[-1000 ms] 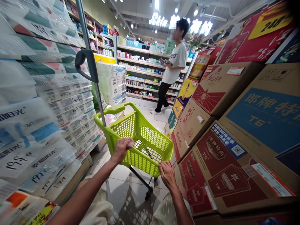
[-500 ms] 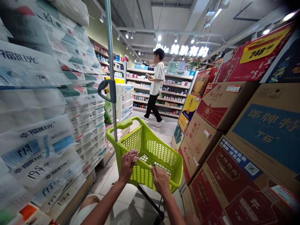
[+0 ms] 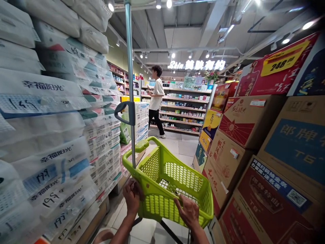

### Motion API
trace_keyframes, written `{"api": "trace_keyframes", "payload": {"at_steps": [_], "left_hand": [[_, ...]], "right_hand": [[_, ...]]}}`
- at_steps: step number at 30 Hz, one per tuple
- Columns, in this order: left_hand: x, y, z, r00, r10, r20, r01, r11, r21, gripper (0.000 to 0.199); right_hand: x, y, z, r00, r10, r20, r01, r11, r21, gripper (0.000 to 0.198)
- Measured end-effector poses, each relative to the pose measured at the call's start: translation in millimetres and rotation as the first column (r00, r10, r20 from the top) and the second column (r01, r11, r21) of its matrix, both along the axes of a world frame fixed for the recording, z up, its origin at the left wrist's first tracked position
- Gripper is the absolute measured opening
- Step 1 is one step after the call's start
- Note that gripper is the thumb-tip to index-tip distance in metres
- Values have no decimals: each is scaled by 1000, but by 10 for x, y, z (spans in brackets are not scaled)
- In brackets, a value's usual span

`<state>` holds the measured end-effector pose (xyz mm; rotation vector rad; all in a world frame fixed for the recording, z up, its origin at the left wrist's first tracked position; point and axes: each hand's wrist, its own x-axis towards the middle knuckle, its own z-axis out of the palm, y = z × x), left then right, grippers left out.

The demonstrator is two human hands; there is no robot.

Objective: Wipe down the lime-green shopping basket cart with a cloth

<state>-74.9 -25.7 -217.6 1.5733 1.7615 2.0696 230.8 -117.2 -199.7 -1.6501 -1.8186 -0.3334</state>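
Note:
A lime-green shopping cart (image 3: 175, 203) with perforated basket walls stands before me, a tall metal pole (image 3: 130, 67) with a grey loop handle (image 3: 125, 113) rising from its handle end. My left hand (image 3: 131, 196) is closed at the outer side of the basket, near the handle-end corner. It presses a crumpled pinkish-brown cloth (image 3: 139, 190) to the green plastic, and my fingers partly hide it. My right hand (image 3: 188, 211) is closed over the near top rim of the basket, thumb side toward the inside.
Wrapped tissue packs (image 3: 58, 162) are stacked high on the left. Liquor cartons (image 3: 238, 122) form a wall on the right, close to the cart. Farther off, a person in a white shirt (image 3: 157, 93) walks past shelves of small boxes (image 3: 182, 112).
My left hand has moved with the cloth from the top rim down and left to the basket's outer side. The cart appears lower and farther right. The person has walked left.

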Motion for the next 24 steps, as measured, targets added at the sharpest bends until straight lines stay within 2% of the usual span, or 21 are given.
{"api": "trace_keyframes", "payload": {"at_steps": [4,7,10,12,14,17,21,24], "left_hand": [[90,-117,172,998,49,49,-53,995,86,20],[241,-225,239,995,35,95,-45,994,98,24],[388,-346,72,977,-43,209,44,999,0,34],[445,-409,-93,946,-101,309,137,986,-96,37],[487,-446,-184,899,-153,411,236,958,-160,38],[603,-475,-75,845,-186,501,285,950,-128,45],[865,-548,176,827,-170,536,247,966,-75,49],[996,-662,106,842,-165,514,269,954,-134,47]], "right_hand": [[105,17,51,996,-84,5,84,996,-33,60],[-32,61,107,999,-20,-29,22,999,50,54],[-229,108,131,997,30,-74,-24,995,92,48],[-284,132,124,995,-9,-97,18,995,94,49],[-251,149,104,993,-44,-110,55,994,97,52],[-109,159,69,992,-36,-123,48,994,94,55],[72,162,4,987,-12,-163,25,997,76,58],[183,168,-31,982,-21,-190,33,998,61,60]]}}
